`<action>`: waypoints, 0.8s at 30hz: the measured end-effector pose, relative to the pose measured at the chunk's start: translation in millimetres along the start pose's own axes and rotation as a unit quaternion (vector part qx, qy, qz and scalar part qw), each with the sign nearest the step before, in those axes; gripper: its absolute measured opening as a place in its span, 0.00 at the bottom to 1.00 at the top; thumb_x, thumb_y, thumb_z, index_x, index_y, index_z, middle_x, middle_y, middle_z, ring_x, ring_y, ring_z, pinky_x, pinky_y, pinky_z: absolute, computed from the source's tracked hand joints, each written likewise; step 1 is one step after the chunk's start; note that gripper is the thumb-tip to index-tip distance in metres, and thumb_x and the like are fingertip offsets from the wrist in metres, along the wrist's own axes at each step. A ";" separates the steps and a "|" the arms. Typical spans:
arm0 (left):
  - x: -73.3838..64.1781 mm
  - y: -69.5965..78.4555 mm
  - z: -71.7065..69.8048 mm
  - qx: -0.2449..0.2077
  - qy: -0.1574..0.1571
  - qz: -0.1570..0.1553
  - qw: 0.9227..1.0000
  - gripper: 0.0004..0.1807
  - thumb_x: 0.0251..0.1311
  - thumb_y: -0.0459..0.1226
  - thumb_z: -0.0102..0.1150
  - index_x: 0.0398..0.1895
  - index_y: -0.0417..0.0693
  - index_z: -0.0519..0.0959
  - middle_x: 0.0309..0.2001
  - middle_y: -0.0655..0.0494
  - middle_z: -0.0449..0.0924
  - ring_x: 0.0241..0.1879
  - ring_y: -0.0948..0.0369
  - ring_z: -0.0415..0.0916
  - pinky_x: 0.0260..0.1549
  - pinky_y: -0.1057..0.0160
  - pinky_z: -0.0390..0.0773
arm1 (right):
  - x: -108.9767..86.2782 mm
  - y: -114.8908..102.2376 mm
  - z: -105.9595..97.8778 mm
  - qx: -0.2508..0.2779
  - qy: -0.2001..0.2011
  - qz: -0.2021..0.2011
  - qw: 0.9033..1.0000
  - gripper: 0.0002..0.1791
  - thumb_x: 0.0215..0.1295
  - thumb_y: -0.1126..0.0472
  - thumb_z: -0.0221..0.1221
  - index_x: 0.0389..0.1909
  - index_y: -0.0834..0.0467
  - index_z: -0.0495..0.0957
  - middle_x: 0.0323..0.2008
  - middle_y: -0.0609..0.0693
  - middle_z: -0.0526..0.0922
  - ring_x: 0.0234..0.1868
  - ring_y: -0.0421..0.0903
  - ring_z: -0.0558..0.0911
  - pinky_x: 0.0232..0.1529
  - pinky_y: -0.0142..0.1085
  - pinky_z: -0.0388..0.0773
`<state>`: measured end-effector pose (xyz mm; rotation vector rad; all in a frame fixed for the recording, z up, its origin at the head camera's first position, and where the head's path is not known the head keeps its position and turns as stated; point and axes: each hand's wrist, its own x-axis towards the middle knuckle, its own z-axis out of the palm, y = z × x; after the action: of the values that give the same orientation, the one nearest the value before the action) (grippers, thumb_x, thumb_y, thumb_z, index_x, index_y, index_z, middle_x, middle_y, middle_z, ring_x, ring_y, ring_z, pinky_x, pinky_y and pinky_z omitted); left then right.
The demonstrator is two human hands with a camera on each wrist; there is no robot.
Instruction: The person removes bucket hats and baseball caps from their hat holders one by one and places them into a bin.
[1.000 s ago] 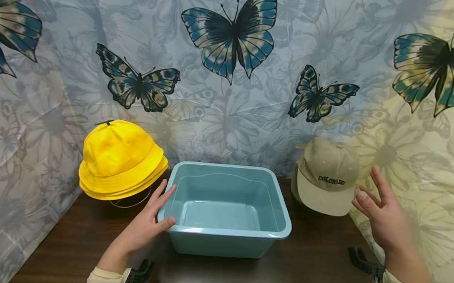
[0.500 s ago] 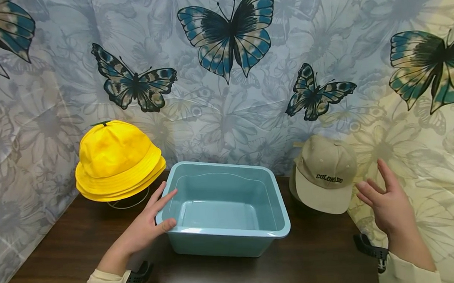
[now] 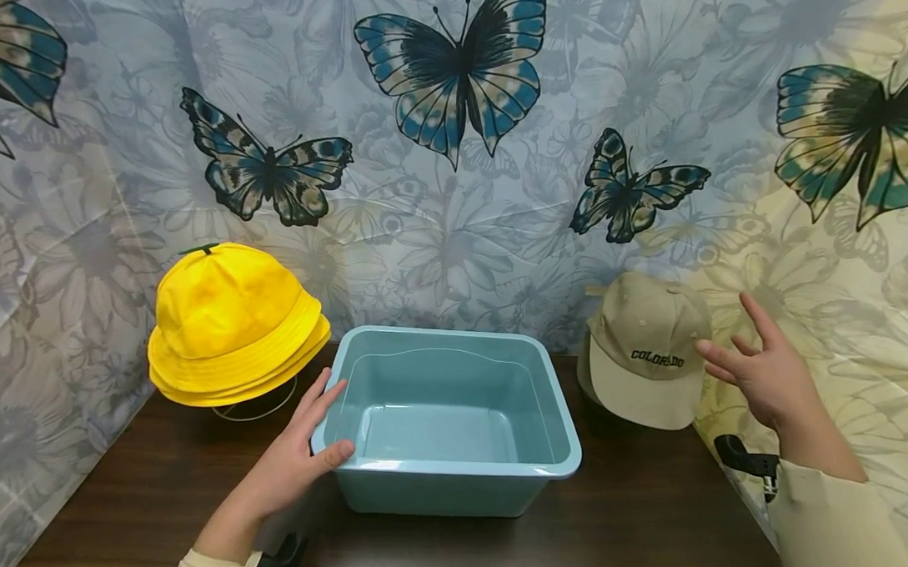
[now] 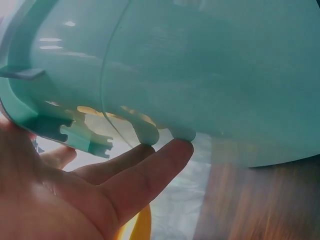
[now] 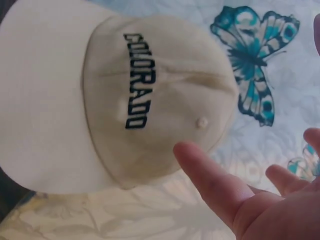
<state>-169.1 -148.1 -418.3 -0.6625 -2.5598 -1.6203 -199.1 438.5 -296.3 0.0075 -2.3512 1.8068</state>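
Observation:
A light blue plastic basin [image 3: 457,358] stands mid-table. My left hand [image 3: 281,481] is at its left side, the fingers fairly straight and the thumb by the front left corner. In the left wrist view the fingertips [image 4: 182,147] touch the basin's wall [image 4: 225,75]. To the right is a beige cap [image 3: 654,335] marked COLORADO, apparently with another cap under it. Beside its crown, my right hand [image 3: 776,381] hovers with fingers spread and holds nothing. In the right wrist view the thumb [image 5: 210,185] overlaps the cap's crown [image 5: 170,100]; whether it touches is unclear.
Several stacked yellow bucket hats [image 3: 233,316] sit on a wire stand [image 3: 256,414] at the back left. A butterfly-patterned cloth [image 3: 453,250] hangs behind and along the sides of the dark wooden table [image 3: 433,551].
My right hand has moved up and forward, closer to the beige cap. The left hand stays at the basin's left side, and the basin and hats have not moved.

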 end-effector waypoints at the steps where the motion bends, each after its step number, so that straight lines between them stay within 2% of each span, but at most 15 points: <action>1: -0.2 0.1 0.4 0.000 0.002 -0.001 1.000 0.41 0.65 0.45 0.63 0.78 0.51 0.57 0.80 0.53 0.33 0.73 0.38 0.40 0.57 0.27 0.60 | 2.7 -1.1 -1.1 -0.004 -0.004 0.004 1.000 0.54 0.69 0.63 0.62 0.78 0.29 0.34 0.75 0.53 0.15 0.74 0.60 0.26 0.41 0.29 0.81; 4: -0.6 0.4 1.4 -0.003 0.006 -0.006 1.000 0.41 0.65 0.46 0.63 0.78 0.51 0.57 0.80 0.52 0.34 0.73 0.38 0.41 0.57 0.27 0.61 | 9.9 -4.0 -4.5 -0.021 -0.017 0.016 1.000 0.54 0.70 0.62 0.62 0.77 0.28 0.33 0.74 0.61 0.15 0.73 0.61 0.26 0.41 0.30 0.81; 7: -0.8 1.1 2.2 -0.009 0.009 -0.013 1.000 0.41 0.65 0.46 0.63 0.78 0.51 0.56 0.80 0.51 0.34 0.73 0.38 0.42 0.57 0.28 0.62 | 15.8 -6.0 -6.7 -0.044 -0.030 0.025 0.998 0.54 0.70 0.60 0.62 0.76 0.27 0.32 0.72 0.65 0.15 0.73 0.62 0.25 0.42 0.32 0.81; 15: -0.7 1.3 3.3 -0.014 0.015 -0.027 0.999 0.43 0.64 0.48 0.62 0.79 0.51 0.54 0.80 0.51 0.35 0.72 0.38 0.44 0.57 0.31 0.65 | 28.4 -4.9 -4.5 -0.115 -0.048 0.021 0.992 0.57 0.67 0.56 0.65 0.78 0.32 0.29 0.74 0.52 0.13 0.72 0.68 0.25 0.43 0.35 0.82; 20: -0.5 0.9 3.6 -0.020 0.019 -0.025 0.999 0.43 0.64 0.47 0.62 0.79 0.51 0.54 0.80 0.51 0.36 0.72 0.38 0.45 0.56 0.31 0.66 | 34.9 -4.3 -0.4 -0.167 -0.051 0.011 0.985 0.60 0.65 0.53 0.67 0.79 0.42 0.27 0.75 0.59 0.17 0.71 0.73 0.30 0.42 0.39 0.83; 24: -0.5 0.9 4.6 -0.022 0.021 -0.027 0.999 0.43 0.63 0.47 0.63 0.78 0.51 0.55 0.80 0.51 0.36 0.72 0.38 0.46 0.56 0.32 0.67 | 40.6 -2.8 3.1 -0.182 -0.047 0.006 0.982 0.61 0.64 0.53 0.68 0.79 0.47 0.28 0.75 0.63 0.20 0.72 0.73 0.36 0.42 0.41 0.83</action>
<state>-167.5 -144.0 -419.7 -0.5593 -2.5414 -1.6929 -239.1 439.0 -288.6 0.0316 -2.7176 1.3825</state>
